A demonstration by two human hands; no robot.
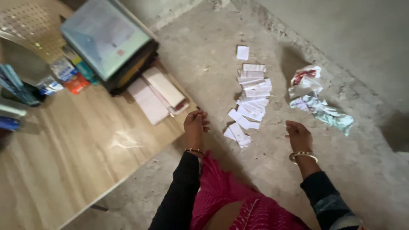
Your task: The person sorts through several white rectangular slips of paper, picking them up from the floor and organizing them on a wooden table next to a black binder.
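Observation:
My left hand [195,124] hangs at the corner of a wooden table [85,149], fingers curled loosely, holding nothing I can see. My right hand [298,135] is lowered over the concrete floor [204,55] with its fingers bent downward, nothing in it. Between the two hands, a little further away, several white paper slips [251,98] lie scattered in a rough line on the floor. Both wrists wear bangles, and the sleeves are dark.
A crumpled plastic bag [317,100] lies on the floor right of the slips. On the table sit a stack of folders and trays [108,40], white envelopes [155,93], small packets [70,76] and a pen holder [19,87]. A plastic chair [30,25] stands behind.

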